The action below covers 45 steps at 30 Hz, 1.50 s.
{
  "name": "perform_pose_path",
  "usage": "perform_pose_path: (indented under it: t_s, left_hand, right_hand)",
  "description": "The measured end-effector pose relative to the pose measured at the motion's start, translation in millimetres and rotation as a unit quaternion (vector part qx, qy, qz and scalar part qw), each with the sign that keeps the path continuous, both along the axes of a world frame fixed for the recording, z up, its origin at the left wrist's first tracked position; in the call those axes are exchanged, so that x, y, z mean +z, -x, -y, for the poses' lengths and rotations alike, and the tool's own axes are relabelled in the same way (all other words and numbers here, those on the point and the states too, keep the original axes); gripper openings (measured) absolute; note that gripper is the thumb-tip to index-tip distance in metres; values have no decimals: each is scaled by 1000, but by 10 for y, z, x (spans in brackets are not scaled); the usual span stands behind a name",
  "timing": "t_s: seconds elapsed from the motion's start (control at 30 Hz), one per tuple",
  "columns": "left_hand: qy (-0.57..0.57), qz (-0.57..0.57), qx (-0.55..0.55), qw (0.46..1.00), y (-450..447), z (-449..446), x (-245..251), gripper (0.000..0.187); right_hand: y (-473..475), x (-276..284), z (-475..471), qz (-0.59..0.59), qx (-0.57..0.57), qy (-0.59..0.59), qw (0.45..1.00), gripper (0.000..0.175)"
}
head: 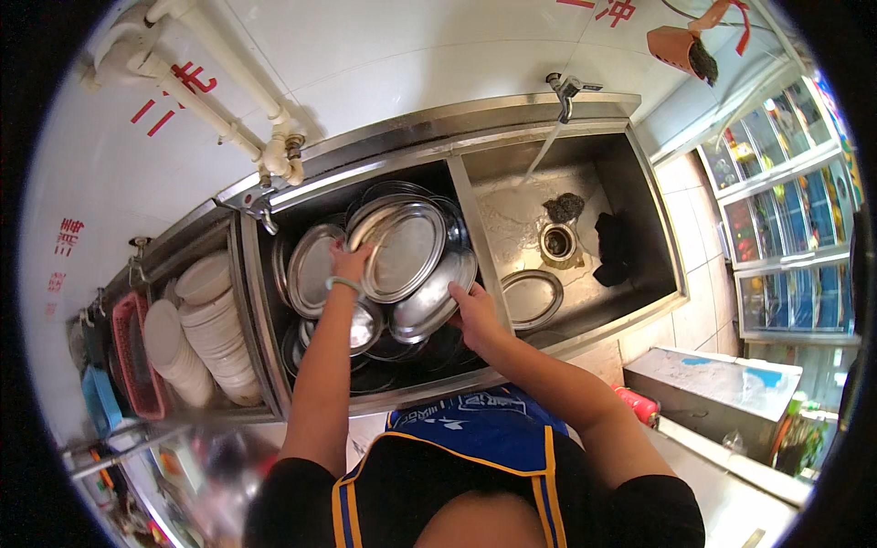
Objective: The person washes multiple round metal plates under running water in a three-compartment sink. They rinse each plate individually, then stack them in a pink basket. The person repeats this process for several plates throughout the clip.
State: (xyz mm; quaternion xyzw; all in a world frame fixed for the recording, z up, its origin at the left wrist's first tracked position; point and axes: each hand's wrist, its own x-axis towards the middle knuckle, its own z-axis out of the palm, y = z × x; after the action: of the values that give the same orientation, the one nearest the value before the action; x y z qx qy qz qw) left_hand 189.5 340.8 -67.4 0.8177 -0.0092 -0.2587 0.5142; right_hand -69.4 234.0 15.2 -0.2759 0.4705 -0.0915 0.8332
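Observation:
A pile of oval stainless-steel plates fills the middle sink basin (479, 240). My left hand (351, 264), with a band at the wrist, is on the left rim of a shiny upper oval plate (405, 252), thumb over its edge. Another oval plate (318, 270) lies just left of that hand. My right hand (477, 315) grips the right edge of a tilted oval plate (435, 298), thumb on its upward-facing surface and the other fingers partly hidden beneath. This tilted plate overlaps the lower right of the shiny one. Smaller round metal ware (363, 327) lies under my left forearm.
Water runs from a tap (565, 96) into the right basin (493, 185), which holds an oval plate (531, 299), a scouring pad (564, 205) and dark cloth (612, 250). Stacked white plates (212, 329) and a pink basket (137, 356) stand left. A second tap (262, 209) overhangs the middle basin.

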Motion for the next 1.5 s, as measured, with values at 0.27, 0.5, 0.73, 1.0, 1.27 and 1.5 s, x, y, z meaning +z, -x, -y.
perform_pose_path:
  t_s: [0.27, 0.5, 0.73, 1.0, 1.27, 1.5]
  left_hand:
    - [-28, -19, -17, 999, 527, -239, 571, 55]
    - [-157, 145, 37, 976, 1564, 63, 1422, 60]
    - [138, -135, -69, 979, 2099, 1329, 1105, 49]
    - [-44, -310, -92, 945, 2289, 2564, 400, 49]
    - [-20, -270, -49, 962, 2157, 2523, 292, 49]
    - [19, 159, 74, 984, 1285, 1053, 548, 26]
  right_hand:
    - [659, 1056, 866, 99, 208, 328, 916, 21]
    - [561, 1412, 1589, 231, 413, 820, 321, 47]
    - [951, 911, 2226, 222, 409, 860, 208, 42]
    - [1369, -111, 2670, 112, 469, 778, 402, 59]
    - [822, -1049, 2883, -5, 531, 789, 308, 58]
    - [50, -420, 2513, 99, 289, 807, 505, 35]
